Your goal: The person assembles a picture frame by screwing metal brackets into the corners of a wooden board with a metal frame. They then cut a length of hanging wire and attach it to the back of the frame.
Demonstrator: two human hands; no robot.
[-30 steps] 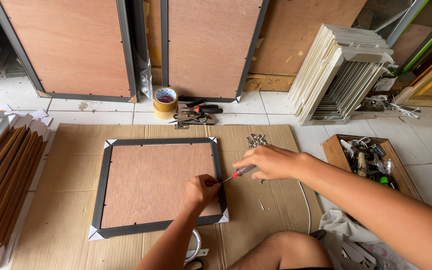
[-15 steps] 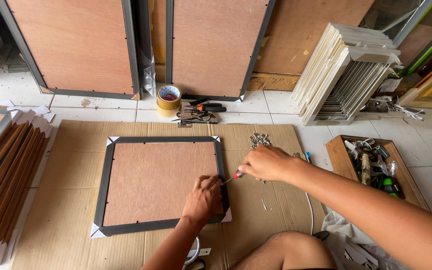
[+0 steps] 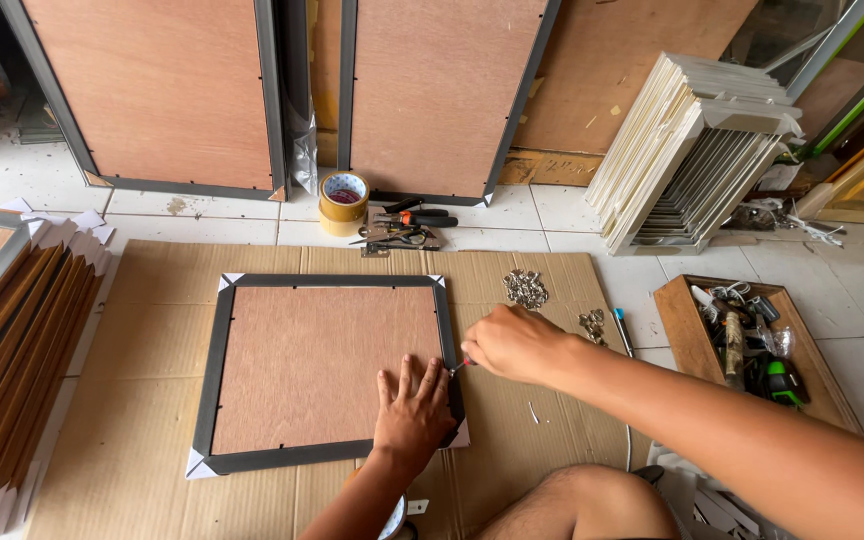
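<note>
A dark-edged picture frame (image 3: pixel 220 370) lies face down on cardboard (image 3: pixel 152 270), its brown backing board (image 3: pixel 312 360) up. My left hand (image 3: pixel 414 412) presses flat on the board's lower right corner, fingers spread. My right hand (image 3: pixel 514 342) grips a small red-handled screwdriver (image 3: pixel 462 365), its tip at the frame's right rail just above my left fingers. Most of the tool is hidden inside my fist.
Small piles of metal fittings (image 3: pixel 526 288) lie right of the frame. A tape roll (image 3: pixel 343 202) and hand tools (image 3: pixel 407 228) sit behind it. A wooden tool box (image 3: pixel 742 335) stands at right, stacked frames (image 3: pixel 2 350) at left, white frames (image 3: pixel 687 150) at back right. My knee (image 3: pixel 577 505) is below.
My left hand has opened flat onto the board's corner. My right hand with the screwdriver has shifted a little left, closer to the frame's rail.
</note>
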